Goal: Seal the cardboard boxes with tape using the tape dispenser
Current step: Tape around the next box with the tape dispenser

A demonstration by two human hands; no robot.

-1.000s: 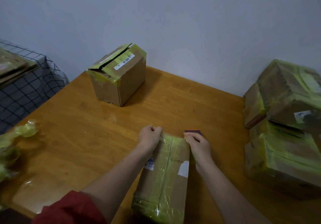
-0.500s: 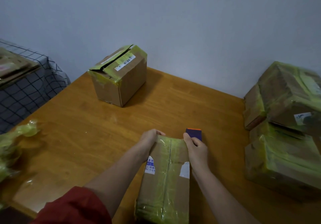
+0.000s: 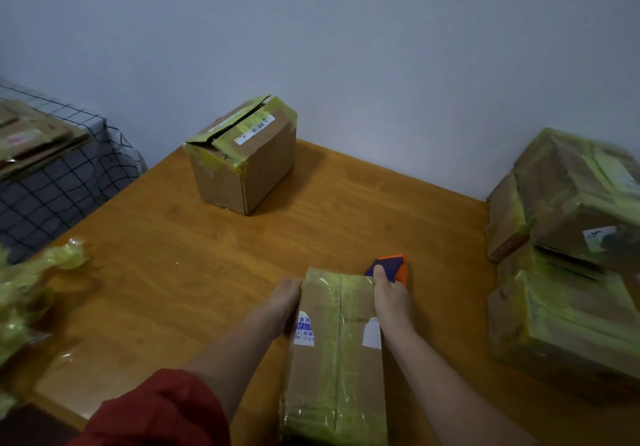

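- Nearest, the taped box (image 3: 337,359) lies on the table (image 3: 173,238) between both hands.
- The left hand (image 3: 285,302) presses its left side, fingers straight.
- The right hand (image 3: 393,298) grips the tape dispenser (image 3: 395,265) at its far right corner.
- Beyond stands another box (image 3: 242,158).

place: plain room used for packing parcels
furniture: orange-brown wooden table (image 3: 173,255) against bare pale grey wall (image 3: 346,47)
right edge: stacked brown cardboard boxes wrapped in yellow-green tape (image 3: 568,324)
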